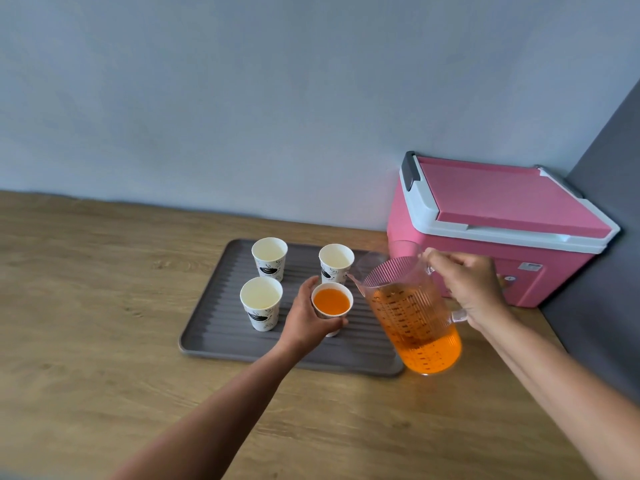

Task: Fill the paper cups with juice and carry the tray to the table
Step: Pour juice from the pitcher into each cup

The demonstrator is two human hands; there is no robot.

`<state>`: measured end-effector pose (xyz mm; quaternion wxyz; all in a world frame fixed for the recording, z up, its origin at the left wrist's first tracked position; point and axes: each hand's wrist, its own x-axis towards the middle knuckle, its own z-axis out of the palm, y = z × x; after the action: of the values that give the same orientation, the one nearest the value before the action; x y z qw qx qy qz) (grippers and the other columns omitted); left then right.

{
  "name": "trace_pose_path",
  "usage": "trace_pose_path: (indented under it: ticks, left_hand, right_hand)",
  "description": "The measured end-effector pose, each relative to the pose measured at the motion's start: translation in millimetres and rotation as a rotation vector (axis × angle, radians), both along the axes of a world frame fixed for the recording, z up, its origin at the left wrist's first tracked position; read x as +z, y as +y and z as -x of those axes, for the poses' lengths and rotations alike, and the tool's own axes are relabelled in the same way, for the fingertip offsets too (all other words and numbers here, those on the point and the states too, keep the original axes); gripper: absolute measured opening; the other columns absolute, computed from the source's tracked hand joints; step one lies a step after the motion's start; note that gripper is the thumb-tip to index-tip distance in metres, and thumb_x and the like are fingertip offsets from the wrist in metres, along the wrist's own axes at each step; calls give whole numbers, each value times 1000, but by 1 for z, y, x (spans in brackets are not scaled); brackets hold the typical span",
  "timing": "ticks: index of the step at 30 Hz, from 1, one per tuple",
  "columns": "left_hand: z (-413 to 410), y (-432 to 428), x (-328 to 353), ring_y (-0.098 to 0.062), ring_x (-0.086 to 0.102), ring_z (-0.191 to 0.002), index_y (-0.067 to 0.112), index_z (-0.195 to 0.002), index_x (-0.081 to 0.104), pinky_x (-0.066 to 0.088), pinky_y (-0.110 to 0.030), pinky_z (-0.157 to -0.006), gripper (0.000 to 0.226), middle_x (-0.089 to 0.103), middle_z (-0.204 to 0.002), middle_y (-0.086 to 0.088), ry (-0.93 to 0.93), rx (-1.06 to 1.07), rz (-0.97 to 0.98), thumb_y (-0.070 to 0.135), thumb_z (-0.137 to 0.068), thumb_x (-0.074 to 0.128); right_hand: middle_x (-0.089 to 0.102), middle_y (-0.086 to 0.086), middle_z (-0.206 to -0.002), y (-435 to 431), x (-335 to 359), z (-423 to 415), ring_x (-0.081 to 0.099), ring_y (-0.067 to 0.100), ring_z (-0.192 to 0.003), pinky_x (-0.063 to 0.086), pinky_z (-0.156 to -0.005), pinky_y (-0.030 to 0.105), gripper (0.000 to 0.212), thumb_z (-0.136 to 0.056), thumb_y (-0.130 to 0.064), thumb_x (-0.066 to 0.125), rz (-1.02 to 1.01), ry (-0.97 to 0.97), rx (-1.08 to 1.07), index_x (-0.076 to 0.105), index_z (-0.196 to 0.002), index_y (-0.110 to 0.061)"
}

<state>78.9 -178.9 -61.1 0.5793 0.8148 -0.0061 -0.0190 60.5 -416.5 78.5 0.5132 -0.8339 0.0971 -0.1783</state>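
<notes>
Left hand [304, 315] wraps the juice-filled cup [331, 303] upright; right hand [474, 289] grips the pitcher [412, 313] handle, spout tipped toward it.

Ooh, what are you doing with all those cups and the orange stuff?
A person is pouring juice. The right hand holds a clear ribbed pitcher of orange juice by its handle, and the left hand grips a paper cup already full of juice. Three more paper cups on the grey tray look empty: back left, back right and front left. A pink cooler box sits behind.
</notes>
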Motion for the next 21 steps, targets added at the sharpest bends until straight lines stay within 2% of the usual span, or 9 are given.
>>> trace_pose_path:
  ticks: [2, 6, 10, 12, 14, 16, 19, 21]
  left_hand:
    - [4, 2, 7, -10, 51, -122, 31, -144, 30, 44, -34, -104, 105, 49, -136, 3, -46, 20, -40, 38, -57, 89]
    - [18, 15, 30, -5, 49, -120, 34, -139, 39, 44, -28, -101, 86, 47, -135, 7, -224, 71, -83, 29, -67, 85]
    - [28, 43, 48, -6, 51, -115, 34, -134, 44, 49, -30, -91, 75, 51, -126, 10, -410, 242, -156, 34, -69, 82]
    - [28, 61, 48, -14, 47, -121, 29, -137, 42, 46, -36, -96, 82, 51, -131, 7, -436, 344, -247, 40, -66, 83]
    - [27, 77, 43, -18, 42, -127, 25, -142, 38, 39, -38, -106, 94, 48, -138, 3, -385, 390, -315, 44, -62, 85]
    - [25, 89, 36, -19, 37, -134, 26, -147, 30, 33, -37, -110, 107, 42, -145, 1, -264, 368, -322, 46, -58, 87]
    - [21, 99, 23, -19, 33, -138, 26, -151, 21, 31, -34, -110, 121, 37, -151, 0, -72, 280, -315, 47, -53, 89]
    - [17, 101, 13, -17, 34, -138, 25, -151, 21, 33, -34, -109, 123, 37, -151, 1, -5, 252, -301, 46, -51, 90]
  right_hand:
    - [38, -10, -31, 1, 1, -1, 37, 4, -31, 33, -51, 24, 40, -88, -26, 69, -5, -7, 16, 67, -74, 11]
    - [42, 5, -45, 6, 2, -6, 33, 5, -35, 33, -52, 27, 38, -86, -22, 70, -16, -37, 55, 66, -73, 13]
    - [37, -4, -42, 13, 2, -13, 29, 6, -39, 27, -50, 26, 33, -81, -23, 71, -29, -48, 82, 67, -56, -3]
    - [40, -6, -41, 17, 4, -16, 31, 5, -38, 27, -49, 23, 34, -79, -27, 71, -29, -53, 115, 65, -51, -9]
    - [46, 4, -45, 23, 5, -17, 36, 6, -38, 30, -43, 19, 37, -76, -34, 68, 4, -66, 157, 68, -59, -2]
    - [47, 14, -50, 27, 7, -18, 39, 11, -40, 34, -45, 20, 40, -80, -32, 69, 26, -73, 180, 66, -62, 4]
    - [46, 17, -47, 34, 8, -22, 41, 20, -39, 38, -54, 29, 42, -84, -31, 70, 13, -46, 205, 63, -59, 1]
    - [43, 9, -42, 40, 10, -23, 39, 17, -35, 37, -53, 30, 39, -84, -32, 69, 25, -28, 224, 65, -54, -8]
